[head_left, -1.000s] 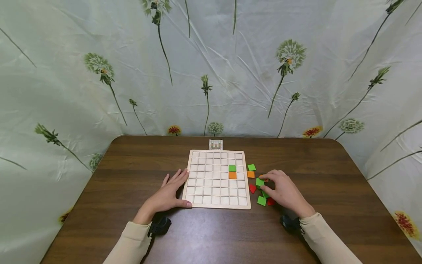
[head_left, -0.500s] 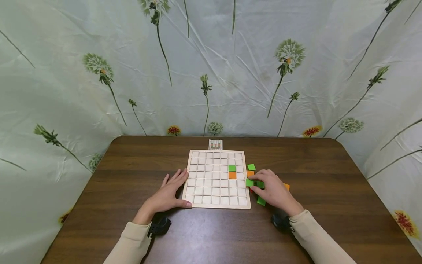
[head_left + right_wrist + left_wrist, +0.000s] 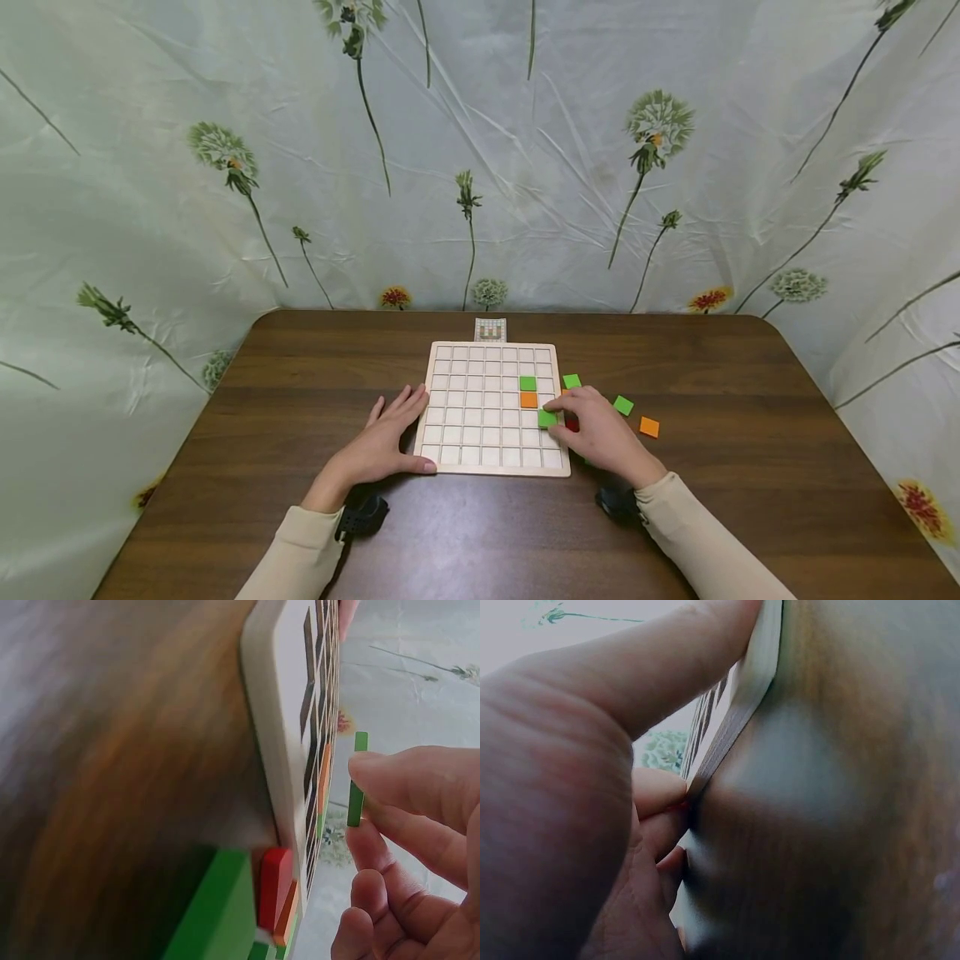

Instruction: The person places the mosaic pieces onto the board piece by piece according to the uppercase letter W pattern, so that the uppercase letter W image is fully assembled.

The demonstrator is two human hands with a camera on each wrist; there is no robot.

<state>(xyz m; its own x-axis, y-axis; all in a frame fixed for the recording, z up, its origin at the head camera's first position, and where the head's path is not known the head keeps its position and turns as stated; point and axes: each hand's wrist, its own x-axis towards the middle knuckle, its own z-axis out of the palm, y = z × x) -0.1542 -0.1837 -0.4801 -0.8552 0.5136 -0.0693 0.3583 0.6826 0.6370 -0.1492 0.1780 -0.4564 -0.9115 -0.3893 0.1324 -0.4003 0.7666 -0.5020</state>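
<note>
A pale wooden grid board (image 3: 472,437) lies on the table. My left hand (image 3: 378,442) rests at its left edge, fingers spread and fairly straight, thumb at the near left corner. Thumb and fingertips of my right hand (image 3: 603,433) pinch a flat green square tile (image 3: 547,419). That tile is over the right-hand columns of the board; the right wrist view shows it edge-on, held off the grid. Two tiles sit in adjoining cells of one column: a green one (image 3: 528,383) and, nearer me, an orange one (image 3: 528,400).
Loose tiles lie right of the board: green (image 3: 572,381), another green (image 3: 622,406) and orange (image 3: 649,427). A red piece (image 3: 274,889) sits by the board's edge, partly hidden by my right hand. A small printed card (image 3: 491,330) lies behind the board.
My right hand has moved left with the green tile, from the loose pieces to over the board. Tiles it covered at the right now show. The left hand stays put.
</note>
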